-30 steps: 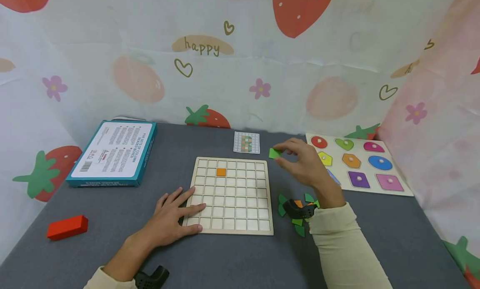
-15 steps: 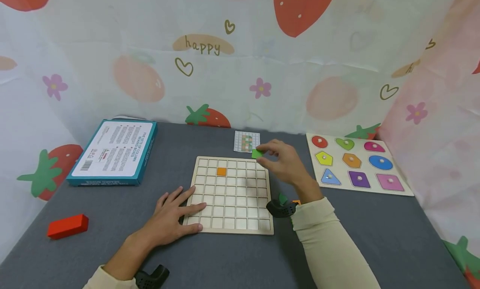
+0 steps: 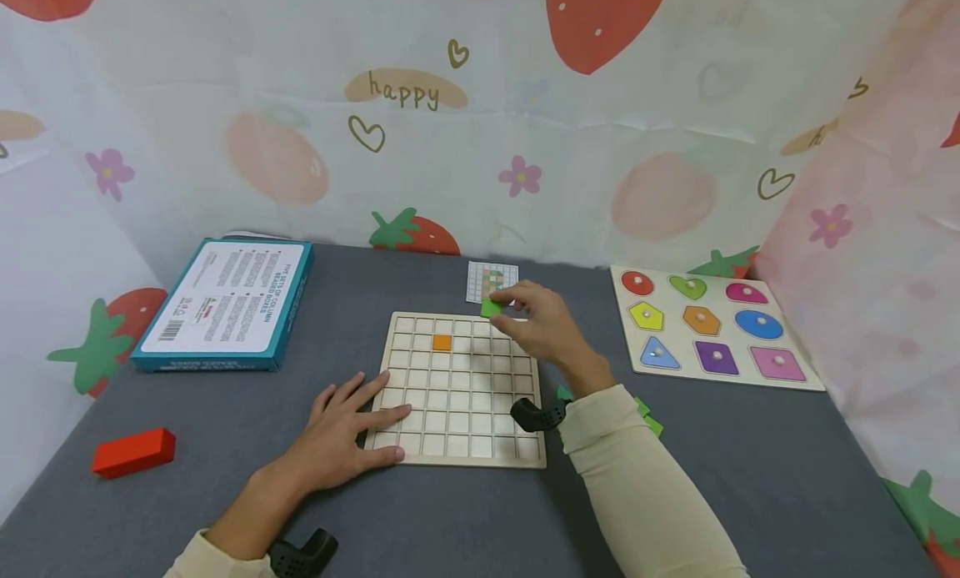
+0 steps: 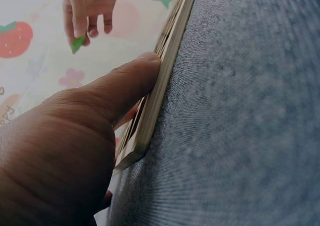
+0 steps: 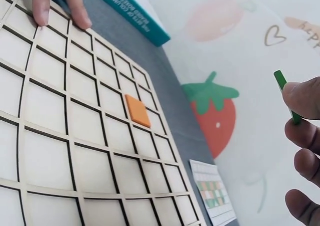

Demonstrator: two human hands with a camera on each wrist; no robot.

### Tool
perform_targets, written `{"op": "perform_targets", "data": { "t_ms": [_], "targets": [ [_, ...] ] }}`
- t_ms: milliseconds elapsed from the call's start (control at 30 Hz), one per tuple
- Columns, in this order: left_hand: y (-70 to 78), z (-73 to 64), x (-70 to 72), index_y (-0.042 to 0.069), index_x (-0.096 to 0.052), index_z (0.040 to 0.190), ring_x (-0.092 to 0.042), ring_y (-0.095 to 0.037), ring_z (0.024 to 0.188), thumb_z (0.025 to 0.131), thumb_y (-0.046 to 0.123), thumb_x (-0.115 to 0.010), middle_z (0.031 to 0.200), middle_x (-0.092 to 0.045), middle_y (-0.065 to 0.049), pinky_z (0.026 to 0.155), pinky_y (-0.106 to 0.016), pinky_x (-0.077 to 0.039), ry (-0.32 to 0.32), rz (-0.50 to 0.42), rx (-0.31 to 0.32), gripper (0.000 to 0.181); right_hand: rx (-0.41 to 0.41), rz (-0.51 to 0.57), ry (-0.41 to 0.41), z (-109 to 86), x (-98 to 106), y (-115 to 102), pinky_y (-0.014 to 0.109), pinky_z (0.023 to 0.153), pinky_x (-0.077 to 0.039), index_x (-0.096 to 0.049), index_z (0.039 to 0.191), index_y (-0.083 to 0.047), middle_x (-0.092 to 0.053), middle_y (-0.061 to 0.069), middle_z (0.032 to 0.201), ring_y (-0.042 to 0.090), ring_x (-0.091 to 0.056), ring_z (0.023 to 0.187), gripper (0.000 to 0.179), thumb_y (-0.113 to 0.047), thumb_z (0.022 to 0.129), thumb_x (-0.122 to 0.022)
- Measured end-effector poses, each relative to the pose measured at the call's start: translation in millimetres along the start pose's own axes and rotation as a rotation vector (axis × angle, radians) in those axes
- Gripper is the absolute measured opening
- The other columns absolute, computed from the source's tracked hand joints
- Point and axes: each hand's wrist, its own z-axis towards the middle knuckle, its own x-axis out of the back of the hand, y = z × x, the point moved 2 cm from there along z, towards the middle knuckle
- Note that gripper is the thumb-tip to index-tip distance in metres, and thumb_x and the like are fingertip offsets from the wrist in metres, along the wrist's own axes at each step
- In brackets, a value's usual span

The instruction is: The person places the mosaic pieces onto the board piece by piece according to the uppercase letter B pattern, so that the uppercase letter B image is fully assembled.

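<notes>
A wooden grid board (image 3: 457, 401) lies on the grey table, with one orange square tile (image 3: 442, 343) in a cell near its far edge. My left hand (image 3: 337, 436) rests with spread fingers on the board's left side; the left wrist view shows its thumb (image 4: 135, 74) against the board's edge. Between thumb and index finger my right hand (image 3: 543, 324) pinches a green tile (image 3: 491, 308), held above the board's far edge. Seen from the right wrist, that green tile (image 5: 287, 96) is edge-on. Just behind it lies a small pattern card (image 3: 480, 279), partly covered.
Green pieces (image 3: 649, 419) lie right of the board, mostly hidden by the right forearm. A shape puzzle board (image 3: 716, 328) stands at the far right. At the left are a teal box (image 3: 217, 307) and a red block (image 3: 133, 453). Printed cloth (image 3: 300, 77) hangs behind.
My right hand has moved left with the green tile, from beside the board to over its far edge. The left hand has stayed in place.
</notes>
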Motion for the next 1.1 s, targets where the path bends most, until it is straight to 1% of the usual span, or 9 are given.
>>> {"op": "perform_targets", "data": {
  "t_ms": [200, 367, 500, 700, 867, 967, 1100],
  "targets": [
    [-0.4, -0.4, 1.1, 0.026, -0.059, 0.136, -0.016, -0.043, 0.140, 0.084, 0.061, -0.064, 0.155, -0.028, -0.011, 0.104, -0.065, -0.005, -0.001, -0.004, 0.001, 0.063, -0.073, 0.021, -0.037, 4.6, -14, 4, 0.037, 0.076, -0.047, -0.068, 0.120, -0.003, -0.063, 0.006, 0.109, 0.023, -0.053, 0.094, 0.031, -0.010, 0.090, -0.070],
    [-0.2, -0.7, 1.2, 0.027, -0.059, 0.136, -0.016, -0.043, 0.140, 0.084, 0.062, -0.063, 0.155, -0.028, -0.011, 0.104, -0.065, -0.005, -0.005, -0.004, 0.002, 0.063, -0.120, 0.044, -0.063, 7.1, -26, 9, 0.038, 0.077, -0.046, -0.071, 0.116, -0.006, -0.063, 0.004, 0.110, 0.022, -0.053, 0.094, 0.026, -0.013, 0.091, -0.069],
    [-0.3, 0.0, 0.8, 0.027, -0.059, 0.136, -0.016, -0.043, 0.140, 0.084, 0.062, -0.063, 0.155, -0.028, -0.010, 0.105, -0.065, -0.005, -0.008, 0.001, 0.005, 0.063, -0.158, 0.056, -0.080, 8.1, -36, 14, 0.037, 0.074, -0.044, -0.071, 0.114, -0.009, -0.063, 0.002, 0.109, 0.021, -0.050, 0.092, 0.023, -0.015, 0.092, -0.069],
    [0.9, -0.8, 0.9, 0.027, -0.060, 0.136, -0.017, -0.043, 0.140, 0.084, 0.061, -0.063, 0.155, -0.028, -0.011, 0.104, -0.065, -0.006, -0.006, 0.000, 0.003, 0.062, -0.223, 0.086, -0.123, 7.4, -49, 22, 0.038, 0.077, -0.046, -0.069, 0.120, -0.007, -0.062, 0.004, 0.114, 0.022, -0.051, 0.097, 0.028, -0.014, 0.093, -0.066],
    [2.0, -1.8, 1.6, 0.027, -0.060, 0.136, -0.017, -0.044, 0.139, 0.084, 0.061, -0.063, 0.155, -0.029, -0.011, 0.104, -0.066, -0.006, -0.005, -0.005, 0.007, 0.062, -0.233, 0.107, -0.139, 7.9, -59, 28, 0.039, 0.079, -0.048, -0.068, 0.119, -0.006, -0.062, 0.006, 0.117, 0.023, -0.053, 0.099, 0.027, -0.011, 0.093, -0.065],
    [2.0, -1.3, 1.7, 0.027, -0.060, 0.136, -0.016, -0.043, 0.140, 0.084, 0.061, -0.063, 0.155, -0.028, -0.010, 0.104, -0.065, -0.006, -0.004, -0.005, 0.010, 0.062, -0.234, 0.121, -0.149, 8.9, -64, 29, 0.037, 0.076, -0.049, -0.069, 0.117, -0.004, -0.062, 0.006, 0.113, 0.022, -0.056, 0.095, 0.026, -0.009, 0.092, -0.066],
    [1.9, -0.4, 1.3, 0.027, -0.060, 0.136, -0.016, -0.043, 0.140, 0.084, 0.061, -0.064, 0.155, -0.028, -0.010, 0.104, -0.065, -0.006, -0.003, 0.000, 0.007, 0.062, -0.218, 0.087, -0.160, 10.8, -69, 32, 0.035, 0.076, -0.050, -0.070, 0.114, -0.003, -0.063, 0.007, 0.106, 0.022, -0.057, 0.091, 0.025, -0.008, 0.091, -0.067]
  ]
}}
